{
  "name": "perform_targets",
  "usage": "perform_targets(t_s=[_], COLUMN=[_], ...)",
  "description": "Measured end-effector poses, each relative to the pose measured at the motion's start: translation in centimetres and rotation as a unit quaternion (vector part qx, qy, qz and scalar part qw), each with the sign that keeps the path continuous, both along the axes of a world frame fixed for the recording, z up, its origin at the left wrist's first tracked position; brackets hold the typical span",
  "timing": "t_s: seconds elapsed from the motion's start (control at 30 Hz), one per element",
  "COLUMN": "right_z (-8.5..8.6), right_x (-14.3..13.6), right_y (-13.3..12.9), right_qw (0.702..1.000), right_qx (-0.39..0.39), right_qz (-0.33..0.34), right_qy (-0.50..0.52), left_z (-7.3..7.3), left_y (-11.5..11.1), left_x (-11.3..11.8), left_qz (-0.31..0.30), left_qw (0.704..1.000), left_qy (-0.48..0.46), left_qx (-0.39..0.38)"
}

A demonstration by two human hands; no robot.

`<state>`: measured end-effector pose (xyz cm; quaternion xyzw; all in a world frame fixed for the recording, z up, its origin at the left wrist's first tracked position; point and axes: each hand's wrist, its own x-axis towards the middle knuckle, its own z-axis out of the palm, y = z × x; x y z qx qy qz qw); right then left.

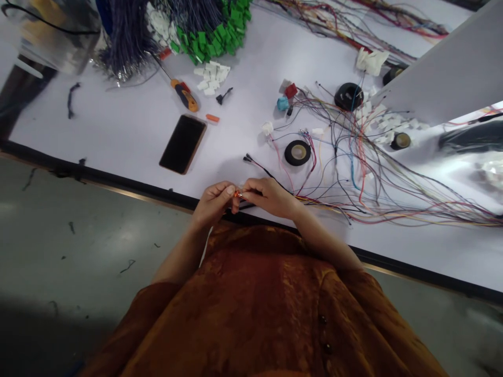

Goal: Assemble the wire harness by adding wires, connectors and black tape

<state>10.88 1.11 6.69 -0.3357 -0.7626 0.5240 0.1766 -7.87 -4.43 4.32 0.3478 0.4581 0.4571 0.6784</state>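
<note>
My left hand [212,203] pinches a small orange connector [236,194] between thumb and fingers, just above the table's front edge. Close against it, the fingertips of my right hand [273,198] are pinched on a thin wire end with a shiny tip at the connector. Fingers cover most of both pieces, so I cannot tell how far the tip is inside. Beneath and to the right of my right hand runs a bundle of red, yellow and black wires [326,203]. A dark wire pair with black ends [248,157] lies just beyond my fingers.
A phone [183,144], a screwdriver [184,94] and an orange piece [212,118] lie beyond my left hand. A black tape roll [291,153] sits among loose wires at right. Green connectors [214,44] and white connectors [212,77] are at the back.
</note>
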Motion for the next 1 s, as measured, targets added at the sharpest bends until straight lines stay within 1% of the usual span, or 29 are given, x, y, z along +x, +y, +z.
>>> perform_targets(t_s=[0.07, 0.13, 0.2, 0.23, 0.3, 0.37, 0.43, 0.53, 0.67, 0.77, 0.83, 0.87, 0.9, 0.93, 0.97, 1.0], right_z=[0.1, 0.1, 0.0, -0.1, -0.5, -0.9, -1.2, -1.6, -1.5, -1.4, -1.4, -1.4, -1.5, -1.5, -1.5, -1.5], right_x=[0.0, -0.1, -0.4, -0.5, -0.6, -0.7, -0.8, -0.9, -0.9, -1.0, -1.0, -1.0, -0.9, -0.7, -0.4, -0.1], right_y=[0.3, 0.2, -0.2, -0.4, -1.0, -1.4, -1.6, -1.7, -1.7, -1.9, -2.0, -2.1, -2.1, -2.1, -2.0, -1.9], right_qw=[1.000, 1.000, 0.999, 0.998, 0.995, 0.991, 0.988, 0.986, 0.987, 0.988, 0.990, 0.991, 0.990, 0.989, 0.987, 0.983], right_qx=[-0.006, -0.005, 0.007, 0.020, 0.047, 0.069, 0.083, 0.080, 0.047, 0.058, 0.057, 0.053, 0.048, 0.044, 0.043, 0.044], right_qz=[0.001, -0.008, -0.033, -0.053, -0.092, -0.113, -0.117, -0.124, -0.127, -0.116, -0.105, -0.104, -0.109, -0.121, -0.138, -0.158], right_qy=[-0.005, -0.017, -0.023, -0.020, 0.005, 0.036, 0.058, 0.073, 0.086, 0.079, 0.074, 0.073, 0.071, 0.070, 0.073, 0.080], left_z=[0.2, 0.5, 0.7, 0.6, 0.3, -0.1, -0.5, -0.6, -0.6, -0.6, -0.5, -0.5, -0.5, -0.6, -0.9, -1.5], left_y=[0.0, -0.2, -0.4, -0.5, -0.6, -0.7, -0.7, -0.8, -0.7, -0.5, -0.8, -1.2, -1.9, -2.7, -3.7, -4.8], left_x=[0.0, 0.2, 0.4, 0.6, 0.8, 1.0, 1.1, 1.0, 1.4, 1.7, 1.0, 0.1, -1.1, -2.6, -4.3, -6.0], left_qz=[0.006, 0.016, 0.030, 0.040, 0.064, 0.082, 0.086, 0.070, 0.075, 0.075, 0.075, 0.061, 0.029, -0.023, -0.130, -0.250], left_qw=[1.000, 0.998, 0.993, 0.991, 0.992, 0.994, 0.994, 0.995, 0.994, 0.993, 0.993, 0.996, 0.999, 1.000, 0.990, 0.962], left_qy=[0.011, 0.056, 0.098, 0.102, 0.079, 0.042, 0.021, 0.011, 0.011, 0.021, 0.024, 0.020, 0.018, 0.017, 0.018, 0.038], left_qx=[0.009, 0.038, 0.066, 0.073, 0.073, 0.063, 0.063, 0.075, 0.081, 0.092, 0.084, 0.067, 0.040, 0.002, -0.050, -0.107])
